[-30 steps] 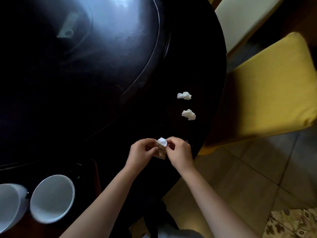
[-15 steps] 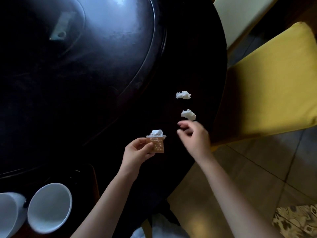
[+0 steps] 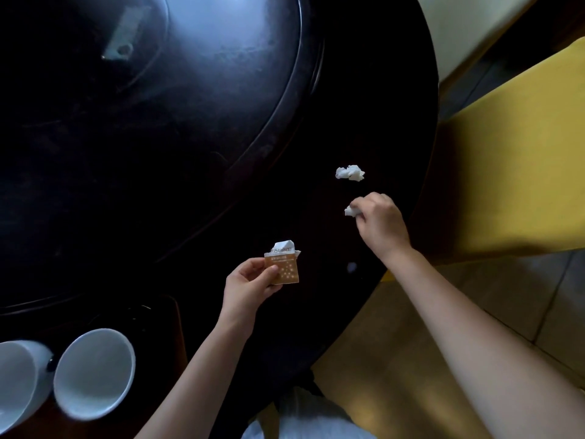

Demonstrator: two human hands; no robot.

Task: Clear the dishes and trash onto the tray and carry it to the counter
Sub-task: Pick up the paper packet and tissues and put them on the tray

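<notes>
My left hand (image 3: 250, 286) holds a small orange paper packet (image 3: 285, 269) with white paper sticking out of its top, just above the dark round table (image 3: 364, 90). To the right, my right hand (image 3: 380, 223) is closed on a crumpled white tissue (image 3: 350, 211) lying near the table's right edge. A second crumpled tissue (image 3: 349, 172) lies a little farther away, untouched. Two white cups (image 3: 91, 372) (image 3: 19, 378) lie tipped at the lower left on a dark tray (image 3: 172, 324) whose outline is hard to make out.
A raised turntable (image 3: 190, 74) covers the table's middle. A yellow-cushioned chair (image 3: 512, 160) stands close against the table's right edge, with a pale chair (image 3: 468, 23) behind it. Tiled floor (image 3: 522, 296) shows at the lower right.
My two hands were together on the packet. My right hand has let go, reached right and away, and closed on the nearer tissue. My left hand keeps the packet.
</notes>
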